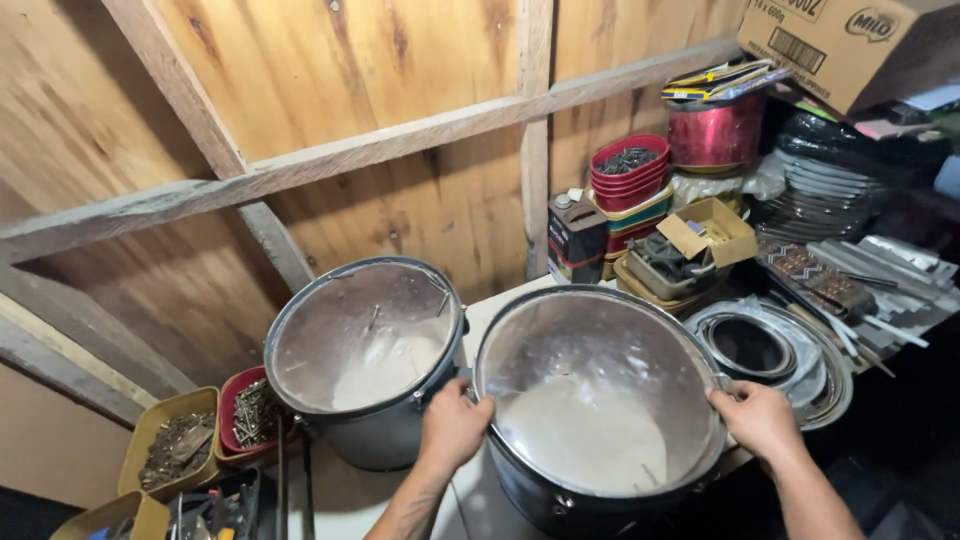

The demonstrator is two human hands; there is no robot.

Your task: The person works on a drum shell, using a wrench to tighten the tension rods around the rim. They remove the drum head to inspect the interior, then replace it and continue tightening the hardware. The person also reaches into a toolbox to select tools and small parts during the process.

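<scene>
The fingers [478, 402] of the left hand [452, 425] are curling tight over the near-left rim of a large metal drum shell [600, 400], and the right hand [760, 418] is gripping the opposite rim the same way, both hands clamped on the hoop. The drum shell is sitting on the pale counter [490, 312], tilted slightly toward the viewer, its whitish skin stretched across the top inside a shiny ring fitted with small lugs. It looks rigid and fairly light for its bulk, though the smooth metal could be slippery; the skin seems the delicate part, so the rim, where the hands are already holding, looks like the sound place to grip.

Just beside it on the left, a second drum [365, 350] of the same kind is standing. Beyond the right hand, flat metal rings [770, 350] are lying near a cardboard box [705, 232] and a stack of red tubs [628, 170]. At the lower left, a red tray of nails [250, 412] is resting beside a yellow tray [175, 440], under the plywood wall [330, 90].
</scene>
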